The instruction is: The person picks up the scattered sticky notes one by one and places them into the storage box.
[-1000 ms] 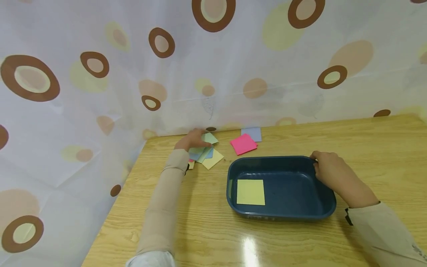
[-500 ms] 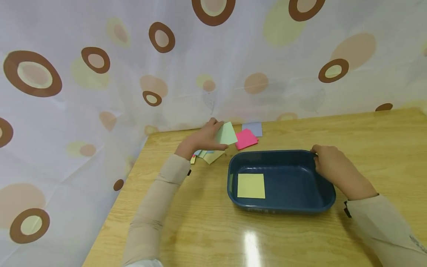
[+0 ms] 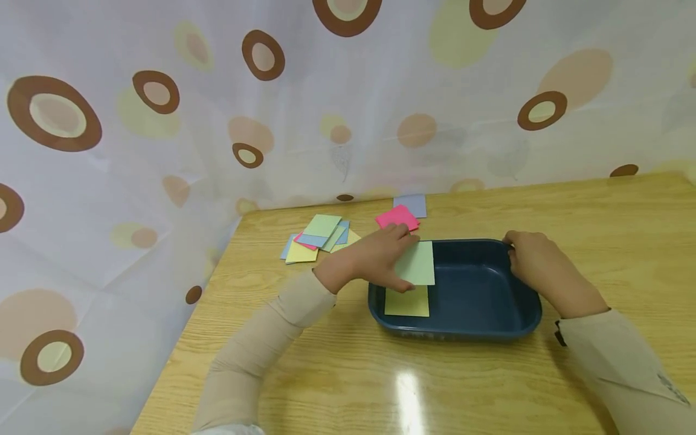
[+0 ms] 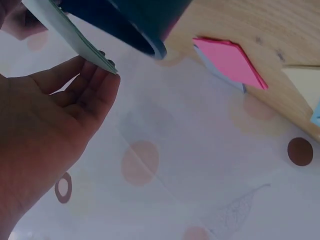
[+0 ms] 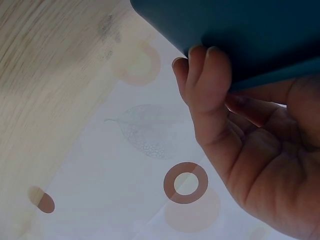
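Note:
My left hand [image 3: 380, 257] holds a pale green pad of sticky notes [image 3: 417, 264] between thumb and fingers, over the left part of a dark blue plastic bin [image 3: 478, 332]. In the left wrist view the green pad [image 4: 75, 37] shows several layers, with fingertips along its edge. Inside the bin at the left lies a yellow sticky note pad [image 3: 406, 302], partly covered by the green one in the head view. My right hand [image 3: 546, 275] grips the bin's right rim; in the right wrist view its fingers [image 5: 212, 75] press the outer wall.
A loose pile of green, blue, yellow and pink sticky notes [image 3: 321, 226] lies at the back left of the wooden table [image 3: 337, 374]. Pink notes [image 3: 398, 215] and a lavender note [image 3: 411, 204] sit behind the bin. A patterned curtain [image 3: 304, 90] borders the back and left.
My left hand has lifted the green sticky note pad from the pile and carried it right and toward me, over the bin. The right hand keeps its grip on the rim.

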### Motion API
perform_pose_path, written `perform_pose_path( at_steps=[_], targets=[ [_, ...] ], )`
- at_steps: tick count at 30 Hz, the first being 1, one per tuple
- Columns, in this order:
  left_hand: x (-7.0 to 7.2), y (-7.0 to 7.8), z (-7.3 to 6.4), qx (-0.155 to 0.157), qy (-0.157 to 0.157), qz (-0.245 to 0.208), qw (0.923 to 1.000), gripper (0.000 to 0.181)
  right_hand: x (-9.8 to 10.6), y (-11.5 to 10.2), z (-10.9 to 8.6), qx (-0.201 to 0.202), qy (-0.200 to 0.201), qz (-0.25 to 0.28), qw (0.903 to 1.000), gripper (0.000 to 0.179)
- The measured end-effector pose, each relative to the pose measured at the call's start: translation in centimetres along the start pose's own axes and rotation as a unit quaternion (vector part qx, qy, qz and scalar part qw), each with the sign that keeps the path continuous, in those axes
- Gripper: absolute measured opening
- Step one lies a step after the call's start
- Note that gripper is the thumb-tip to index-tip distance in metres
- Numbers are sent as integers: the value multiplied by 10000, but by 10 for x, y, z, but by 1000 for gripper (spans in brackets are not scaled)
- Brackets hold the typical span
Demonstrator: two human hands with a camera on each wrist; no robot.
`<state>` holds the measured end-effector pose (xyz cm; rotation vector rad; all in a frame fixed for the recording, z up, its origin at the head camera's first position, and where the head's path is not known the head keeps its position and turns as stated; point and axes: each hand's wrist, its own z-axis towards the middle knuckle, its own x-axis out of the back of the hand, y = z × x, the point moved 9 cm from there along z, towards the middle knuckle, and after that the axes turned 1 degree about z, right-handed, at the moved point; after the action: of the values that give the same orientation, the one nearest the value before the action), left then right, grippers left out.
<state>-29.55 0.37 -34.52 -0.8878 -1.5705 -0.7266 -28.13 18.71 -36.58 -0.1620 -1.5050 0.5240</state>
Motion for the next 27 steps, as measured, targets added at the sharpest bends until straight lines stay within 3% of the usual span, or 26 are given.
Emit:
perform_pose_path(
  at_steps=[6, 11, 18, 27],
  targets=[
    [-29, 9, 4, 240, -734, 336, 9965, 83, 0, -1, 1, 22, -48, 48, 10000, 24],
    [-47, 11, 5, 346, -1118, 793, 9900, 83, -1, -1, 0, -10, -100, 54, 9999, 24],
    [-61, 12, 7, 329, -1335, 1336, 9814, 81, -2, 0, -1, -30, -101, 74, 9999, 24],
    [-65, 16, 6, 424, -1583, 1385, 9767, 80, -2, 1, -1, -83, -94, 65, 9999, 25]
  ],
)
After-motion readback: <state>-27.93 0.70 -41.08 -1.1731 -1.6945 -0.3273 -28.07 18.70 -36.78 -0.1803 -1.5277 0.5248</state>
